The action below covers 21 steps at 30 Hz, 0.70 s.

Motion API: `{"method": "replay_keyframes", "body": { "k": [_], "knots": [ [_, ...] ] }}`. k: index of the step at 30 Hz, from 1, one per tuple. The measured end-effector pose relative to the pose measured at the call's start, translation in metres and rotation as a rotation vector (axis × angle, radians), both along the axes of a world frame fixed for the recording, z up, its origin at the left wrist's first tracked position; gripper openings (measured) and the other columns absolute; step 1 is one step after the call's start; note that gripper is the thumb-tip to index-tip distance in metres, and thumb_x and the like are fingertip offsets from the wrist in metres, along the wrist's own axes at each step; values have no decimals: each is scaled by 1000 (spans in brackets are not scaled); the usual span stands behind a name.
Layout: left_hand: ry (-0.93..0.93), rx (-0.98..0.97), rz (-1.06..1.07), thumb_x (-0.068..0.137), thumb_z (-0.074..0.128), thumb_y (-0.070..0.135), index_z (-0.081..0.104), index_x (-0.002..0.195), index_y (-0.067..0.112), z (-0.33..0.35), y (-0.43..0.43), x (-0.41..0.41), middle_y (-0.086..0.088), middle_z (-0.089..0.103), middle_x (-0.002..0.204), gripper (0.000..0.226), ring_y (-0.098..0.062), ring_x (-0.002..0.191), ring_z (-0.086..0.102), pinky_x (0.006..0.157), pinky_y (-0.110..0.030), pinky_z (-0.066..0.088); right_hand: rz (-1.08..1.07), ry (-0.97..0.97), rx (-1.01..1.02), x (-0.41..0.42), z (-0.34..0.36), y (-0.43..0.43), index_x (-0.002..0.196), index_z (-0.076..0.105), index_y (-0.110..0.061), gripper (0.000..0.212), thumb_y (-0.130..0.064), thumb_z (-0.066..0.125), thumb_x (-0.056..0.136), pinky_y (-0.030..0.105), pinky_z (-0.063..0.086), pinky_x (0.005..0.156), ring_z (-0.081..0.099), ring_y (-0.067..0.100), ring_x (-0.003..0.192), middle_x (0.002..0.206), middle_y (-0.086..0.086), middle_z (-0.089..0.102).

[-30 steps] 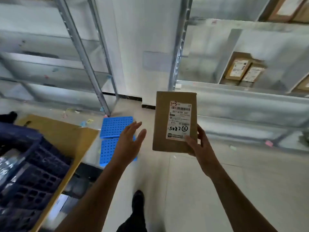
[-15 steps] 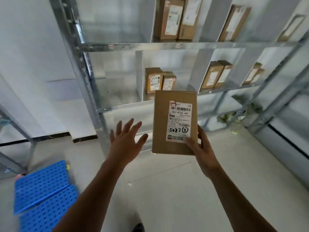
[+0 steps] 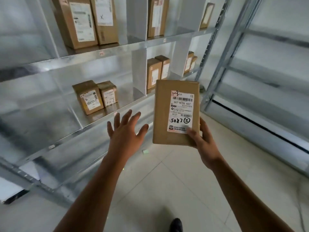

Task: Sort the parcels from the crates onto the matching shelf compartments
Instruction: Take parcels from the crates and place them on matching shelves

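Note:
My right hand grips the lower right corner of a flat brown parcel, held upright at chest height. Its white label reads "1-3" and "5082". My left hand hovers with fingers spread just left of the parcel, apart from it. Behind them stands a metal shelf unit with divided compartments. Two small parcels sit in a middle-level compartment on the left. Two more parcels stand in the compartment to its right.
Taller parcels stand on the upper shelf, with another to their right. A second metal rack lines the right side. Pale floor tiles stretch between the racks. My shoe shows at the bottom.
The view has swung from the blue crate and floor pallets to the shelf unit, which is now closer. Both hands keep their pose, the right still holding the parcel.

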<state>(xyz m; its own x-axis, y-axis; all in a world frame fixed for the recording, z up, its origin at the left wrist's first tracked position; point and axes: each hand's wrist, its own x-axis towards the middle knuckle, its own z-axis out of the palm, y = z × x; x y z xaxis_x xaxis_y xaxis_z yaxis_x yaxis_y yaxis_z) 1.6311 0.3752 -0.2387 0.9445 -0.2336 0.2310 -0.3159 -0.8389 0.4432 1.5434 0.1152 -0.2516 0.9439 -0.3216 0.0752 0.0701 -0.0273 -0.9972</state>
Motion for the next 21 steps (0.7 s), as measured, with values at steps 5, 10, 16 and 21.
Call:
{"method": "replay_keyframes", "body": {
  "k": [5, 10, 16, 21],
  "knots": [
    [-8, 12, -68, 97, 38, 69, 36, 154, 41, -3, -75, 59, 7, 22, 169, 64, -31, 158, 6, 124, -59, 2, -62, -10, 2, 38, -11, -70, 150, 45, -48, 86, -64, 85, 75, 40, 61, 90, 69, 23, 121, 146, 7, 55],
    [-80, 34, -108, 97, 40, 67, 39, 152, 39, 13, -164, 117, 6, 26, 167, 62, -33, 157, 11, 124, -59, 1, -58, -35, 22, 87, -3, -149, 151, 42, -49, 91, -66, 84, 73, 38, 62, 88, 69, 22, 120, 143, 5, 58],
    [-180, 8, -124, 98, 46, 63, 44, 149, 38, 47, -263, 185, 5, 33, 164, 57, -32, 155, 17, 123, -59, 7, -44, -102, 25, 145, 27, -248, 154, 37, -47, 84, -55, 78, 81, 35, 62, 88, 69, 21, 121, 139, -2, 66],
    [-256, -51, -123, 97, 48, 60, 48, 149, 32, 71, -313, 229, 1, 36, 162, 59, -32, 155, 17, 123, -56, 8, -44, -140, 23, 197, 46, -311, 155, 37, -43, 84, -54, 79, 84, 37, 61, 93, 69, 22, 122, 137, -2, 68]
  ]
}}
